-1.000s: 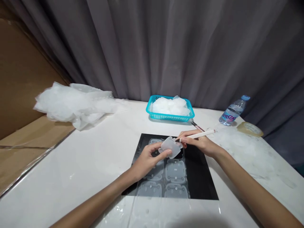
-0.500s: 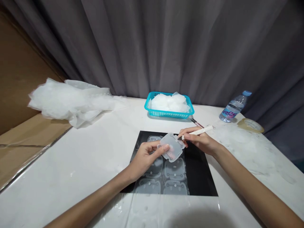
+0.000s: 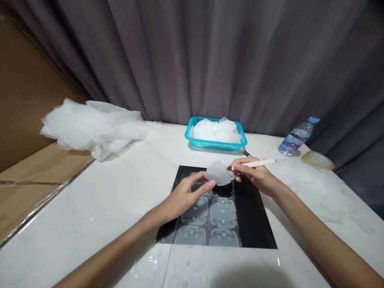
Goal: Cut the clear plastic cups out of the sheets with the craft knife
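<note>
My left hand (image 3: 192,190) pinches the left edge of a translucent plastic piece (image 3: 219,173) with a wavy outline. The piece is held above a black sheet, tilted so that its face looks narrow. My right hand (image 3: 252,172) is closed around a white pen-shaped tool (image 3: 260,163). Its dark tip meets the piece's right edge; how far it reaches in is hard to see. Beneath my hands, a clear sheet of moulded plastic pieces (image 3: 223,212) lies over the black sheet (image 3: 255,228). A dark vacant outline shows in its upper right part.
Behind my hands stands a turquoise basket (image 3: 216,146) heaped with translucent pieces. Pointed metal tweezers or a similar tool (image 3: 246,153) lie before it. A water bottle (image 3: 295,140) and tape roll (image 3: 318,160) are at right. Crumpled plastic (image 3: 99,126) lies left, beside cardboard (image 3: 42,168).
The plastic piece has tipped from facing me to a flatter angle and shifted slightly up and right. My right hand's tool now lies closer to level.
</note>
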`<move>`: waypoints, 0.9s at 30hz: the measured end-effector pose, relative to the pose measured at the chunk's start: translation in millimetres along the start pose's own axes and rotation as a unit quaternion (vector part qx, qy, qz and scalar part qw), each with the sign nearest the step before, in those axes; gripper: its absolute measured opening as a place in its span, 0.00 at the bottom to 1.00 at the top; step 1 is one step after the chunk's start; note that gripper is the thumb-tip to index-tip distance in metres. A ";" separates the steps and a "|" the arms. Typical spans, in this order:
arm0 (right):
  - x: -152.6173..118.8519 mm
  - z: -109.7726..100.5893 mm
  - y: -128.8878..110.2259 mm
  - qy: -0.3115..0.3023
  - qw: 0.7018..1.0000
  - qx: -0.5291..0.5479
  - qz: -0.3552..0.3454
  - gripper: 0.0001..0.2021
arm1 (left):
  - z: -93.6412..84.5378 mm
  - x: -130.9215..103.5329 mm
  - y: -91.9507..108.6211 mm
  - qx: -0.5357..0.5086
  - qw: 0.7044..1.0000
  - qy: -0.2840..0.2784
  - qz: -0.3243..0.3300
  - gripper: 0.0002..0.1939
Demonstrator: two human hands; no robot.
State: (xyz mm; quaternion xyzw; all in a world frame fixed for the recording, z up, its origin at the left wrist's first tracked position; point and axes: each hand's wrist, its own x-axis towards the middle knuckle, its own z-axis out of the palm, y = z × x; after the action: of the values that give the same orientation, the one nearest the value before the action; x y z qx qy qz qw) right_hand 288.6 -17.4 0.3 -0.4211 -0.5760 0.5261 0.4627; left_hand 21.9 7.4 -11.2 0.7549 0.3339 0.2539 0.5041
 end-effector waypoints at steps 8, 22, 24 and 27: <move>95.1 -16.4 -20.8 0.294 0.822 -0.440 -0.208 0.17 | -49.5 7.1 -37.0 0.159 0.984 -0.047 0.065 0.26; 23.9 55.2 15.2 -0.057 0.948 -0.298 -0.097 0.11 | -51.2 -8.4 -42.7 0.225 0.966 -0.108 0.070 0.49; 6.9 66.8 23.9 -0.099 0.946 -0.293 -0.098 0.08 | -48.7 -9.0 -44.4 0.217 0.968 -0.104 0.073 0.49; -1.4 74.4 36.2 -0.112 0.938 -0.301 -0.133 0.06 | -46.9 -8.9 -45.6 0.215 0.968 -0.102 0.073 0.50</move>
State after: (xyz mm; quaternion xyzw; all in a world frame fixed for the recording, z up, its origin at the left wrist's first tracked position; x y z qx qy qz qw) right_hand 216.2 -31.5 -37.2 -0.3985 -0.8061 0.3056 0.3131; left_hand -28.9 40.6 -36.9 0.8901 0.2711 0.1335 0.3411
